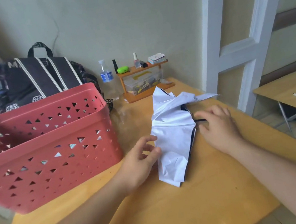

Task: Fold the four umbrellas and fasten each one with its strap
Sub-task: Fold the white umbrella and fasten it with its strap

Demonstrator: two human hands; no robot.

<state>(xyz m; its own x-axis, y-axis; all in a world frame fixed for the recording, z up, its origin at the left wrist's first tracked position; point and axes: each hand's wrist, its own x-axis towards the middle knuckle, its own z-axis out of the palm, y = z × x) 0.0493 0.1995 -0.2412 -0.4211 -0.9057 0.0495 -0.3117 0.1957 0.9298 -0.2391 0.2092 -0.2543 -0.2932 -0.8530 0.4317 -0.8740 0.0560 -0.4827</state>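
Lying loose on the counter [177,213] w/ both hands at its flanks, the white umbrella [174,136] is collapsed but unrolled, canopy rumpled, dark lining showing along its right edge. It sits just right of the red basket [43,146], prob. there so both hands can gather the fabric. Left hand [141,160] touches the canopy's left edge, fingers loosely curled, thumb near the cloth; can't tell if it's actually pinching. Right hand [216,126] hovers at the right side, fingers relaxed and spread, gripping nothing, reaching toward a dark rib or strap there. Long axis runs near-to-far, tilted slightly; near end bunched and narrow, far end splayed w/ flaps pointing at the wall. Strap not yet fastened.
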